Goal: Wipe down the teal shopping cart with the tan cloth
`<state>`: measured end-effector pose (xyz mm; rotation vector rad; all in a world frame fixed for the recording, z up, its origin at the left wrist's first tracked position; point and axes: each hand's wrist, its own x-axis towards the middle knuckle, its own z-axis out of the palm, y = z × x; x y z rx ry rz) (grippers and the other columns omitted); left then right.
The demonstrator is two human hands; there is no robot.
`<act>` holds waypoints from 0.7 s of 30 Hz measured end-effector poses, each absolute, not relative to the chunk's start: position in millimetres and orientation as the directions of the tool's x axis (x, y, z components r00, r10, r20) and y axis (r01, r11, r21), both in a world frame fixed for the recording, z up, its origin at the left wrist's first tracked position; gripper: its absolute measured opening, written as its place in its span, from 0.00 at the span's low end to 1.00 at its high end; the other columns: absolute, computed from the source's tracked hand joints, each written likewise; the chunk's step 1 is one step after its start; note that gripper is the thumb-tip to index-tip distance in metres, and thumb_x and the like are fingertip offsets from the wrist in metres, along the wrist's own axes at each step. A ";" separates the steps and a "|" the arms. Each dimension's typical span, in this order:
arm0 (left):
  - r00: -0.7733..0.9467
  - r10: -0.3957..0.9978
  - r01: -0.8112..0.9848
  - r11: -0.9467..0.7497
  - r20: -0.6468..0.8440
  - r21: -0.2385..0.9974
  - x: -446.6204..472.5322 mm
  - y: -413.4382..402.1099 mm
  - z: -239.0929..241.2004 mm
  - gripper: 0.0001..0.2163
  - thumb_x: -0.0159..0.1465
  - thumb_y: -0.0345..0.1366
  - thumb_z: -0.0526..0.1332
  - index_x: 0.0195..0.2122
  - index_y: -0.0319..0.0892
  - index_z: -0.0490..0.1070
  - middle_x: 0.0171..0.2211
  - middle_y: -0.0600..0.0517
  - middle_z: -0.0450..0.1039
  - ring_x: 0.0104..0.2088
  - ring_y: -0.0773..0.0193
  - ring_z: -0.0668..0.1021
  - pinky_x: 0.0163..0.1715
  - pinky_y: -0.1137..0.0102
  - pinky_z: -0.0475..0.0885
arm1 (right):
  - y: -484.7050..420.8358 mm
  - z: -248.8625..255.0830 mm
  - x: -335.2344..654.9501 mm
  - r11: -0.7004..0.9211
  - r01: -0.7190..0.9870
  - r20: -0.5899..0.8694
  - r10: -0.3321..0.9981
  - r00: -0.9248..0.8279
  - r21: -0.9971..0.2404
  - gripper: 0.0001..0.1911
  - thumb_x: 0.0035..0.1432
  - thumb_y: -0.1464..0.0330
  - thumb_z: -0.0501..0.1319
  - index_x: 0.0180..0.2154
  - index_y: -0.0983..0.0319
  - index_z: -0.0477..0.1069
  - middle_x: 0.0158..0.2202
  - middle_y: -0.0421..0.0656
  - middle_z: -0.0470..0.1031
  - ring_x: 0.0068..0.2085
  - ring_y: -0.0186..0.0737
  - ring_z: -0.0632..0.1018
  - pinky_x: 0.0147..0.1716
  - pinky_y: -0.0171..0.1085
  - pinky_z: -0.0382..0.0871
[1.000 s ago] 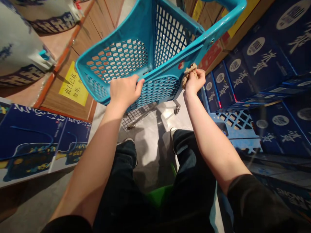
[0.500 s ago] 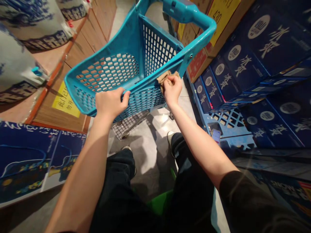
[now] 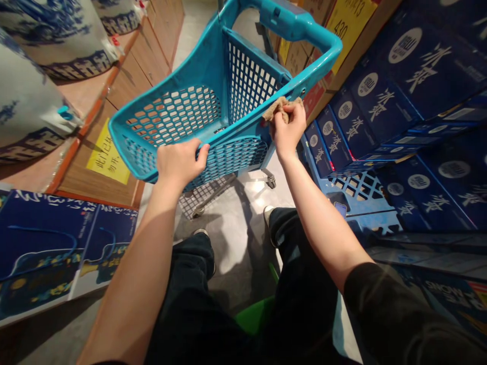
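A blue plastic shopping cart (image 3: 232, 129) stands in front of me, its basket sides full of small openings. My left hand (image 3: 180, 159) is closed over the near rim of the basket, thumb on the outer side. Farther along that rim, close to where the cart's handle (image 3: 323, 53) joins it, my right hand (image 3: 289, 126) pinches a crumpled brown cloth (image 3: 277, 109). The cloth lies against the cart's outer side, just under the rim. Part of the cloth is hidden behind my fingers.
Stacked dark blue cartons (image 3: 380, 96) rise on the right above a blue plastic pallet (image 3: 357, 195), with a phone (image 3: 340, 209) lying nearby. Large blue-and-white jars (image 3: 68, 38) stand on a wooden cabinet (image 3: 125, 96) at left. Blue gift boxes (image 3: 41, 243) sit below.
My right hand has slid the cloth along the cart's side, up and to the right toward the handle. The cart and my left hand appear slightly farther right in view.
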<state>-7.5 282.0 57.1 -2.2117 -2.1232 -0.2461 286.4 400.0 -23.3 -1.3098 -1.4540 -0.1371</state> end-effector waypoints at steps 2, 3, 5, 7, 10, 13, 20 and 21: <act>0.033 0.986 0.997 -0.045 0.164 0.070 -7.6 281.9 56.4 0.29 0.80 0.55 0.49 0.53 0.41 0.86 0.45 0.33 0.88 0.48 0.34 0.88 0.44 0.55 0.69 | 392.1 -24.2 273.5 0.351 0.763 0.737 0.635 0.233 -0.543 0.09 0.81 0.71 0.57 0.45 0.57 0.74 0.48 0.48 0.78 0.55 0.46 0.79 0.60 0.49 0.82; 0.034 0.985 0.996 -0.047 0.167 0.072 -7.9 281.8 56.1 0.29 0.79 0.55 0.49 0.53 0.41 0.86 0.44 0.34 0.88 0.48 0.34 0.88 0.44 0.55 0.69 | 384.7 -25.3 262.0 0.355 0.764 0.724 0.659 0.204 -0.539 0.09 0.79 0.72 0.58 0.43 0.57 0.74 0.48 0.48 0.78 0.54 0.45 0.80 0.58 0.47 0.83; 0.040 0.984 0.996 -0.053 0.174 0.071 -8.8 281.5 55.6 0.29 0.79 0.55 0.50 0.52 0.42 0.86 0.44 0.34 0.88 0.48 0.34 0.87 0.44 0.55 0.69 | 367.3 -26.8 238.1 0.411 0.762 0.689 0.722 0.063 -0.501 0.08 0.77 0.74 0.60 0.43 0.57 0.73 0.50 0.47 0.78 0.53 0.45 0.81 0.55 0.47 0.84; 0.048 0.983 0.996 -0.059 0.178 0.059 -9.7 280.7 55.9 0.28 0.79 0.54 0.50 0.52 0.42 0.86 0.43 0.34 0.88 0.48 0.34 0.87 0.43 0.55 0.69 | 354.0 -25.2 224.5 0.484 0.748 0.637 0.763 -0.107 -0.455 0.06 0.75 0.73 0.63 0.43 0.57 0.75 0.52 0.46 0.79 0.52 0.46 0.82 0.52 0.46 0.85; 0.056 0.984 0.997 -0.063 0.169 0.034 -9.9 279.0 57.8 0.29 0.79 0.53 0.49 0.52 0.41 0.86 0.44 0.33 0.88 0.49 0.31 0.88 0.42 0.55 0.69 | 353.8 -16.2 236.8 0.508 0.737 0.601 0.780 -0.173 -0.447 0.05 0.75 0.72 0.63 0.45 0.57 0.76 0.52 0.48 0.79 0.51 0.47 0.83 0.52 0.47 0.85; 0.042 0.989 0.998 -0.048 0.144 0.040 -8.7 277.6 59.6 0.30 0.79 0.53 0.48 0.54 0.40 0.86 0.45 0.32 0.88 0.50 0.30 0.88 0.43 0.54 0.69 | 370.2 -6.5 270.6 0.487 0.741 0.649 0.755 -0.091 -0.462 0.10 0.81 0.69 0.56 0.49 0.58 0.76 0.51 0.48 0.77 0.55 0.49 0.81 0.57 0.53 0.84; 0.020 0.987 0.996 -0.033 0.159 0.078 -9.3 278.8 56.1 0.29 0.79 0.55 0.49 0.52 0.41 0.86 0.45 0.33 0.87 0.52 0.31 0.87 0.45 0.54 0.69 | 355.3 -13.6 242.3 0.481 0.803 0.626 0.759 -0.180 -0.353 0.12 0.85 0.65 0.54 0.53 0.58 0.76 0.52 0.48 0.77 0.57 0.49 0.80 0.56 0.48 0.83; 0.023 0.987 0.997 -0.035 0.162 0.075 -10.0 279.1 55.5 0.29 0.79 0.55 0.48 0.53 0.41 0.86 0.45 0.33 0.87 0.52 0.30 0.87 0.45 0.54 0.68 | 346.4 -14.8 227.3 0.500 0.801 0.580 0.777 -0.247 -0.328 0.12 0.85 0.64 0.54 0.53 0.58 0.77 0.52 0.48 0.77 0.58 0.49 0.81 0.56 0.47 0.82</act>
